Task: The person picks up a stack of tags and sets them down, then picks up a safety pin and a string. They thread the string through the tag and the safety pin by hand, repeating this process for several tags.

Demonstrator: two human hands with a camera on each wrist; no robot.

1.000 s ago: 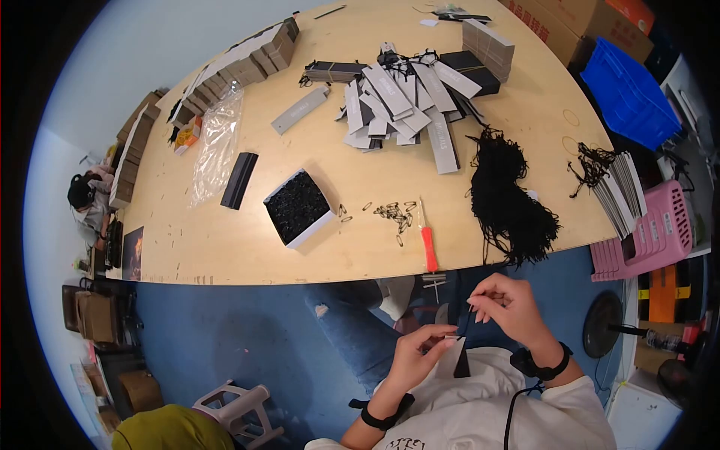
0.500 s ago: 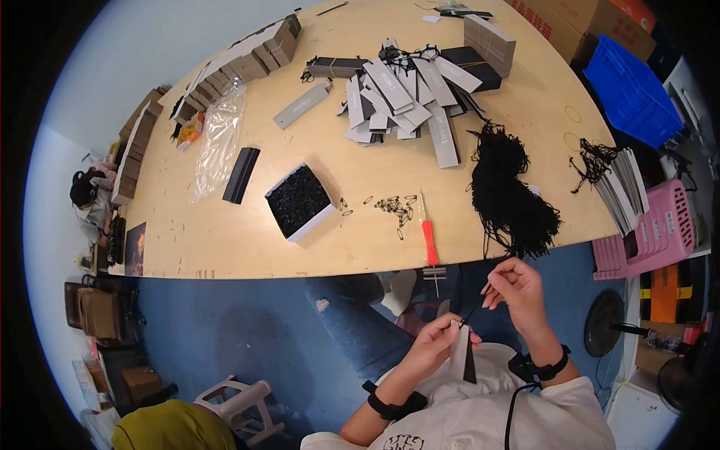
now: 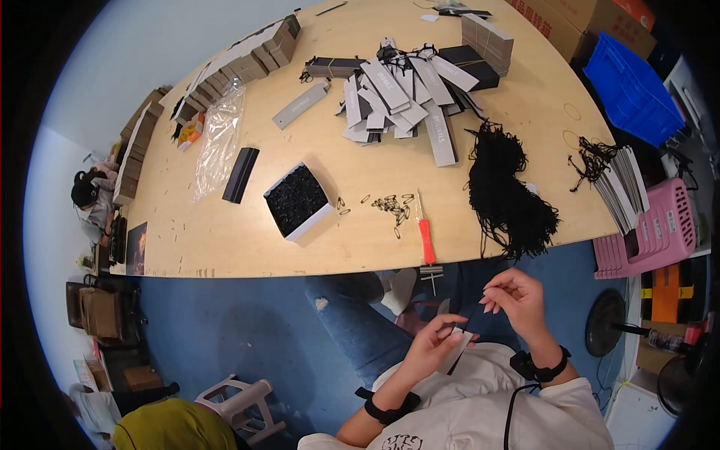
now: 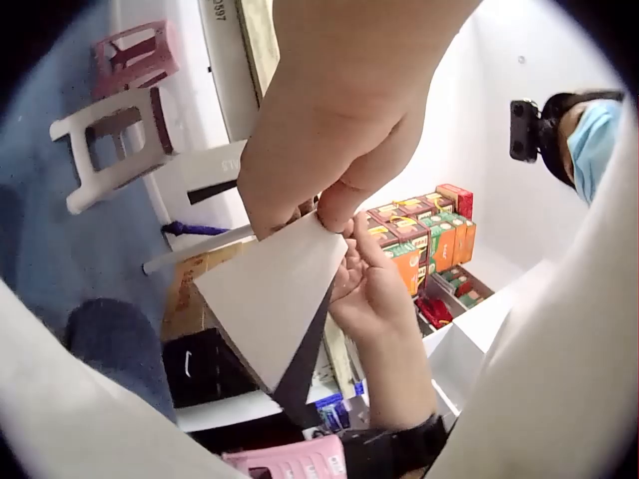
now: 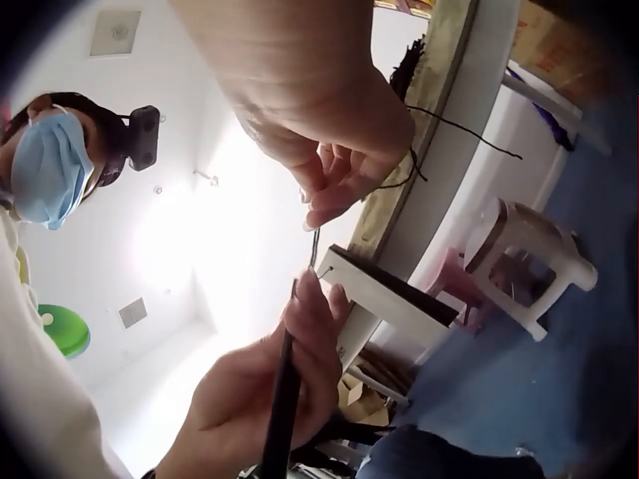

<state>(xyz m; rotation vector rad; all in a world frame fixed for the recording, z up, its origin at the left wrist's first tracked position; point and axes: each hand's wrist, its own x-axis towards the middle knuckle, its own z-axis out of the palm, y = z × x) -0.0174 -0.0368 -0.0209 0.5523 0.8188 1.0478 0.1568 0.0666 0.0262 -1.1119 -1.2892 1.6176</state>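
My left hand (image 3: 431,351) grips a hang tag (image 3: 460,342) near its holed end, over my lap. The tag is pale on one face (image 4: 265,299) with a dark layer beside it. My right hand (image 3: 517,301) is raised a little above and to the right, pinching a thin black cord (image 5: 316,242) between thumb and fingertips. The cord runs down to the tag's holed end at my left fingertips, and a loose tail (image 5: 464,130) hangs beyond my right hand. On the table edge nearby lies a bundle of black cords (image 3: 510,195).
A red-handled awl (image 3: 426,240) lies at the near table edge beside scattered small pins (image 3: 394,208). Left of them stands a box of black pieces (image 3: 311,225). Grey tags (image 3: 439,135) are piled farther back. A pink basket (image 3: 660,232) stands to the right.
My right hand first drew away from the tag, and the cord now stretches between both hands. My left hand has turned the tag. A person's sleeve has appeared at lower left.
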